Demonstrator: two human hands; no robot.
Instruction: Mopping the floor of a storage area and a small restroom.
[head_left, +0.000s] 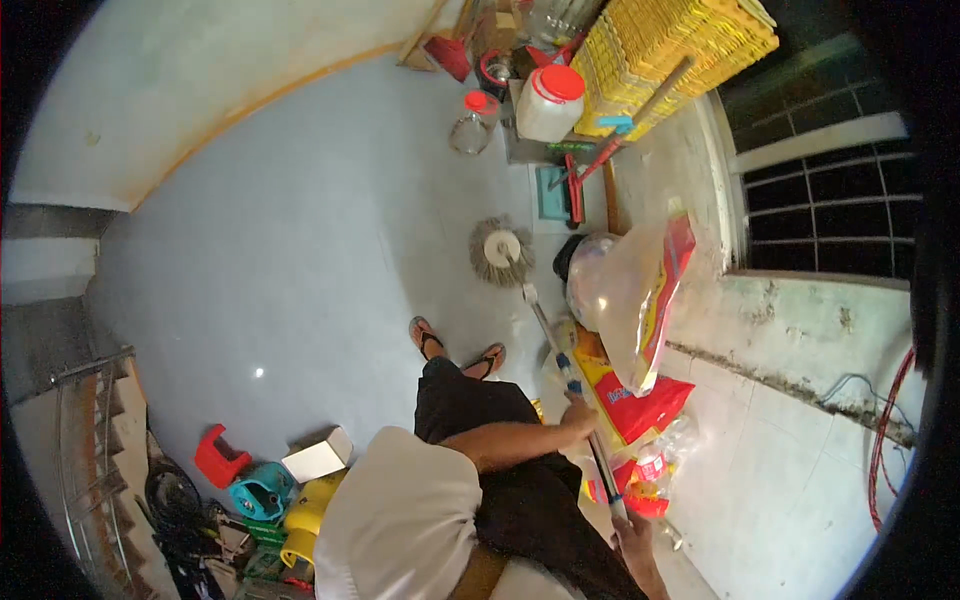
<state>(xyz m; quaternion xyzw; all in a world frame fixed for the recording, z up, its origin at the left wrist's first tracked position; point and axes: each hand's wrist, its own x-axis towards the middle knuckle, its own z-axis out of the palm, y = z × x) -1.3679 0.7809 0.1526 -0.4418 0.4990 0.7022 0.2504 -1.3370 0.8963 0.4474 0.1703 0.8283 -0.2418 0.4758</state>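
A mop with a round head lies against the grey floor, its white disc (501, 247) ringed by grey strands. Its metal handle (546, 324) slants down to the right, towards my body. Partway along the pole, my left hand (579, 420) is wrapped around it. My right hand (631, 531) grips the same handle near its upper end. Just right of the pole are a red and yellow printed plastic bag (637, 405) and a large clear plastic bag (615, 292) with a red printed strip.
Red-lidded jars (551, 105), a teal dustpan (553, 193) and stacked yellow trays (660, 52) stand at the far right. A barred window (825, 202) is in the right wall. A white box (318, 454), teal container (262, 491) and stair railing (97, 367) are at lower left.
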